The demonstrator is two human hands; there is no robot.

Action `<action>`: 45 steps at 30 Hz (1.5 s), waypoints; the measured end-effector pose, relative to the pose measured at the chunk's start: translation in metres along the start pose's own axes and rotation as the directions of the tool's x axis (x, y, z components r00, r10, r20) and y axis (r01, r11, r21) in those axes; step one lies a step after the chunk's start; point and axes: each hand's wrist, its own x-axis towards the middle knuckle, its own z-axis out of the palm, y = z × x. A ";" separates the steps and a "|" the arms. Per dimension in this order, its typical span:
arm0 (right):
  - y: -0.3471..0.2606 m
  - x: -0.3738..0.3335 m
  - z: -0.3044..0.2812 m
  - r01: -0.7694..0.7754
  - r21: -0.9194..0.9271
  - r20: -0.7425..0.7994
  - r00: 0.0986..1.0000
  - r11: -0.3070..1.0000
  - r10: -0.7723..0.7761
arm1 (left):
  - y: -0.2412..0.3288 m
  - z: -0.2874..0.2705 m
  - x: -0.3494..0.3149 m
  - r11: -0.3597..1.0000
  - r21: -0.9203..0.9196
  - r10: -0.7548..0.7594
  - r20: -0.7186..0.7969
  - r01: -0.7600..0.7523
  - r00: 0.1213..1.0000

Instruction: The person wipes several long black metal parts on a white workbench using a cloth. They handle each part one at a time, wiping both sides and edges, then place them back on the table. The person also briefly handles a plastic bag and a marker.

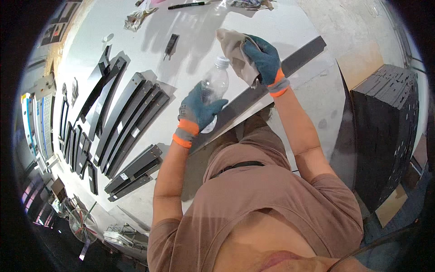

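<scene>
My left hand (200, 108), in a teal glove with an orange and grey cuff, is wrapped round a clear plastic bottle (216, 81). The bottle leans slightly, its white cap (222, 62) pointing up and away from me. In a matching glove, my right hand (264, 58) grips a crumpled beige cloth (236, 50) just right of the cap, apart from it. Beneath both hands a long dark grey bar (244, 99) lies slantwise along the near edge of the white table (149, 59).
Several dark bars (122, 118) lie side by side at the left of the table. A small black piece (171, 45) and a black marker (186, 5) lie farther off. Stacked black panels (385, 122) stand at the right. A fan (83, 225) stands at lower left.
</scene>
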 end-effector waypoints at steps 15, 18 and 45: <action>0.034 -0.049 -0.023 -0.225 0.171 -0.012 0.973 0.959 0.230 | 0.018 -0.012 0.004 0.994 0.009 -0.105 0.424 0.112 0.899; 0.044 -0.049 -0.031 -0.252 0.207 0.044 0.968 0.945 0.249 | 0.026 -0.017 0.007 0.991 0.051 -0.132 0.454 0.122 0.881; 0.038 -0.066 -0.081 0.405 -0.835 0.106 0.783 0.372 -0.613 | -0.049 0.011 0.156 0.914 -0.125 0.328 -0.334 -0.386 0.884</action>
